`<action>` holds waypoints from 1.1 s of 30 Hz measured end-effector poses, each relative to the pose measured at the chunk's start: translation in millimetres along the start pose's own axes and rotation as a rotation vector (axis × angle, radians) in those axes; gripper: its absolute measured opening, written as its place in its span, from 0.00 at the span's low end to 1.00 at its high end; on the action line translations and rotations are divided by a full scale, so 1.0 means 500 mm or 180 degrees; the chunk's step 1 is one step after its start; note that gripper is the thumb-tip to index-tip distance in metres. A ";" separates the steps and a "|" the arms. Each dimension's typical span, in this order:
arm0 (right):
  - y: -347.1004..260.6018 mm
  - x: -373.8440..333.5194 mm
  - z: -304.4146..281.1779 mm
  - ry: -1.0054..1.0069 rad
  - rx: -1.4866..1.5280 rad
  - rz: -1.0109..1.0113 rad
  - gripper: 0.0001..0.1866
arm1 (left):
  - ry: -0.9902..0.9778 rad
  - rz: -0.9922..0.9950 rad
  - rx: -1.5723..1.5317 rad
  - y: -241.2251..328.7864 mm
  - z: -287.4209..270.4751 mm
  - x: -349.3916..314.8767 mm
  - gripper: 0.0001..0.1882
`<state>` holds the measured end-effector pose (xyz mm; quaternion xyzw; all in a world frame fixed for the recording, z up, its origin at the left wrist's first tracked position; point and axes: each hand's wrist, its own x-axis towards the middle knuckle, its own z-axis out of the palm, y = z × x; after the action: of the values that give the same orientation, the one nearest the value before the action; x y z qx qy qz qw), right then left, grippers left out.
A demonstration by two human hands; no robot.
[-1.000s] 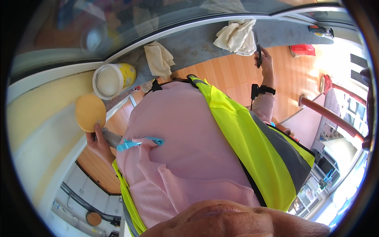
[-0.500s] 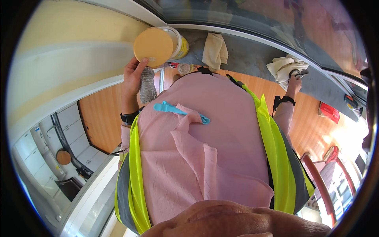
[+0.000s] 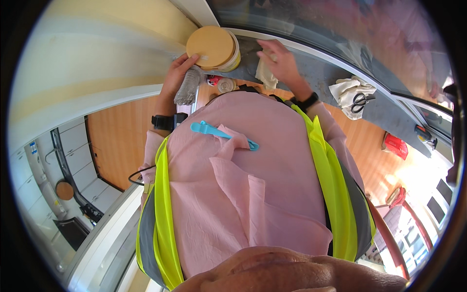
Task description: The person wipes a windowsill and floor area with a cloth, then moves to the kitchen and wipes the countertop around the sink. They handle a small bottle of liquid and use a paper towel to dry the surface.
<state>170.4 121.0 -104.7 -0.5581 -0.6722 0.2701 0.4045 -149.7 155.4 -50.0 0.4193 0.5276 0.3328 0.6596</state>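
Observation:
At the far left of the sill, my left hand [image 3: 181, 73] pinches the near edge of a round tan lid [image 3: 210, 46]. The lid overlaps the top of a white and yellow tub [image 3: 234, 53]. Beside the left hand and below the lid hangs a grey, fuzzy roll-shaped thing [image 3: 189, 86]; whether the hand also holds it is unclear. My right hand [image 3: 279, 63] hovers over a cream cloth [image 3: 265, 74], its fingers apart with nothing in them. Black-handled scissors [image 3: 359, 102] lie on a second cream cloth [image 3: 346, 92] farther right.
A window [image 3: 331, 29] runs behind the grey sill [image 3: 311, 73]. A small clear container [image 3: 226, 85] is below the tub. A red packet [image 3: 395, 146] and a dark tool [image 3: 425, 134] are on the right. A light blue clip [image 3: 211, 129] grips my pink shirt.
My right hand has let go of the scissors, leaving them on the right cloth, and has swung left to the other cloth. The lid in my left hand covers more of the tub.

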 end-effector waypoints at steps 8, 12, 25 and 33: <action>-0.082 0.053 0.117 -0.0124 -0.0327 -0.0342 0.33 | 0.0343 0.0138 0.2128 0.004 -0.022 0.009 0.25; -0.091 0.046 0.142 -0.0065 -0.0267 -0.0159 0.38 | 0.0707 0.0542 0.2514 -0.011 -0.037 0.016 0.22; -0.138 0.043 0.156 0.0078 -0.0357 0.0159 0.37 | 0.0460 0.0896 0.1909 -0.022 -0.025 0.056 0.22; -0.140 0.037 0.161 0.0118 -0.0486 0.0005 0.34 | 0.0318 0.0750 0.1626 -0.030 -0.028 0.069 0.24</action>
<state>64.0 130.1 -85.5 -0.5928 -0.6829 0.2080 0.3728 -155.9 182.4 -79.3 0.6134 0.5738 0.2837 0.4626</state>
